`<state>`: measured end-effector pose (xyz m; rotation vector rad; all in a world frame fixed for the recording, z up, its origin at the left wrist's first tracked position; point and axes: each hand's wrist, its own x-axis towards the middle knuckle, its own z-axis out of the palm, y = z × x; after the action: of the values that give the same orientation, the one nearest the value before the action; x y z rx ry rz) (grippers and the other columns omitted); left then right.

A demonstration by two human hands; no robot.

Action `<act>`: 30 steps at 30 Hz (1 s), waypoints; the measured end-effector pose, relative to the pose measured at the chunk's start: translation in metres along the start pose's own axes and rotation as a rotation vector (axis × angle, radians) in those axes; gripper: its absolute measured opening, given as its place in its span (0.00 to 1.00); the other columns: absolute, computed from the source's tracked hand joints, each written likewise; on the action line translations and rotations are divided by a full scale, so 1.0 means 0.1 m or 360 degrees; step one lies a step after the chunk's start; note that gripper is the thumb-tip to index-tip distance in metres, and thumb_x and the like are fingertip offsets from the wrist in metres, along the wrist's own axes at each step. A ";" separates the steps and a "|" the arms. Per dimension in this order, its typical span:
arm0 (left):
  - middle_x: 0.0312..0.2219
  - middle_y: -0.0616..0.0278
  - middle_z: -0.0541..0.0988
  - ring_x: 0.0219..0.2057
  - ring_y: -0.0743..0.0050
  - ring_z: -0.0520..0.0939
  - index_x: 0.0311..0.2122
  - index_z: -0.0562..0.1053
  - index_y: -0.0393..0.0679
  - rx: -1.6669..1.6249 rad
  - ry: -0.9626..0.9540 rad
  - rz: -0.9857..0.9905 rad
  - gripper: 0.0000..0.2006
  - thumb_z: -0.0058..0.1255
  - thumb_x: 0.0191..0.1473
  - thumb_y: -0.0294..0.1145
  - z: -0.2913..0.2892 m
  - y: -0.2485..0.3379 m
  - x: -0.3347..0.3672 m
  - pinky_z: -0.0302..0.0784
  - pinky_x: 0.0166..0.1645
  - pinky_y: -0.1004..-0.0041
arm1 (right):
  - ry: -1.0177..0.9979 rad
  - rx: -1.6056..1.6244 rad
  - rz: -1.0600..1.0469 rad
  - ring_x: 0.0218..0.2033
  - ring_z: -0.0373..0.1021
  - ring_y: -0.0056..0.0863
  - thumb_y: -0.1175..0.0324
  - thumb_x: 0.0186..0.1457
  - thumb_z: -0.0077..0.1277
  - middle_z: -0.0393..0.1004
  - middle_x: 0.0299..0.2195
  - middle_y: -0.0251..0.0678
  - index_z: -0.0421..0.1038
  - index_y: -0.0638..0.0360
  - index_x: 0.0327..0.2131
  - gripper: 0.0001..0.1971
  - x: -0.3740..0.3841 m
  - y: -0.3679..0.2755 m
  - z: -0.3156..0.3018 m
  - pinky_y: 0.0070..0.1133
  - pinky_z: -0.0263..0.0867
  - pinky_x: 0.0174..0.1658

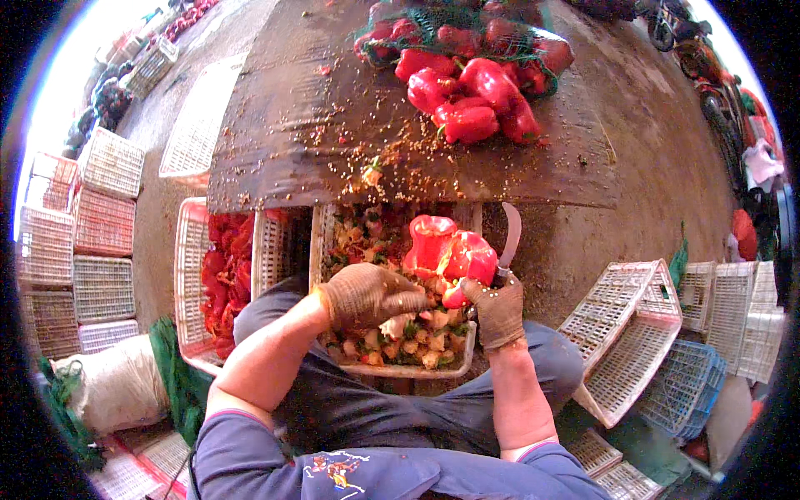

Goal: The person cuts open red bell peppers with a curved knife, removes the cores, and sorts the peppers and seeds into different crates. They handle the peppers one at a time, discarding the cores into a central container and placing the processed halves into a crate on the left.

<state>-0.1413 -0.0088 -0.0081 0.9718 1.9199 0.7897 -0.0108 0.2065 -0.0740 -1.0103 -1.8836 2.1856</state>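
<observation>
My right hand [497,308], in a brown knit glove, is closed around a curved knife [511,233] whose blade points up. An opened red bell pepper [452,250] rests against that hand's thumb, its hollow pale inside showing. My left hand [371,297], gloved alike, has its fingers stretched toward the pepper without touching it; its thumb is hidden. Beneath both hands, between my knees, a pale crate [400,371] holds pepper cores and stems [417,340]. A whitish core [396,325] lies just below the left fingertips.
A dark seed-strewn table [292,125] stands ahead, with whole red peppers [471,92] spilling from a green net bag [450,21]. At left, a crate [193,283] holds red pepper pieces [225,275]. Stacked crates [104,229] and a tilted crate [621,333] flank me.
</observation>
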 end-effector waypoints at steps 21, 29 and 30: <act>0.40 0.52 0.81 0.39 0.51 0.83 0.45 0.77 0.49 0.0544 0.1353 -0.0162 0.17 0.58 0.53 0.45 0.12 -0.15 0.58 0.79 0.38 0.60 | 0.0034 -0.0326 -0.0263 0.33 0.76 0.24 0.71 0.41 0.66 0.81 0.32 0.35 0.77 0.63 0.37 0.16 -0.09 0.02 0.13 0.24 0.72 0.41; 0.39 0.57 0.82 0.38 0.63 0.81 0.46 0.77 0.38 -0.1512 0.0560 -0.0664 0.30 0.51 0.58 0.61 0.18 -0.30 0.65 0.76 0.45 0.66 | 0.0045 -0.0571 -0.0563 0.33 0.79 0.32 0.69 0.42 0.66 0.82 0.31 0.38 0.76 0.61 0.40 0.18 -0.21 -0.14 0.25 0.27 0.74 0.38; 0.45 0.55 0.81 0.46 0.61 0.80 0.51 0.74 0.40 -0.2115 0.0397 -0.0495 0.29 0.48 0.61 0.59 0.24 -0.36 0.69 0.76 0.53 0.64 | 0.0031 -0.0607 -0.0650 0.33 0.79 0.32 0.69 0.43 0.66 0.82 0.31 0.39 0.76 0.60 0.41 0.19 -0.26 -0.18 0.27 0.27 0.74 0.38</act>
<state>-0.1574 0.0351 -0.0744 -0.2425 1.1967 1.6710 -0.0111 0.1757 -0.0464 -0.6050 -2.3043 1.6252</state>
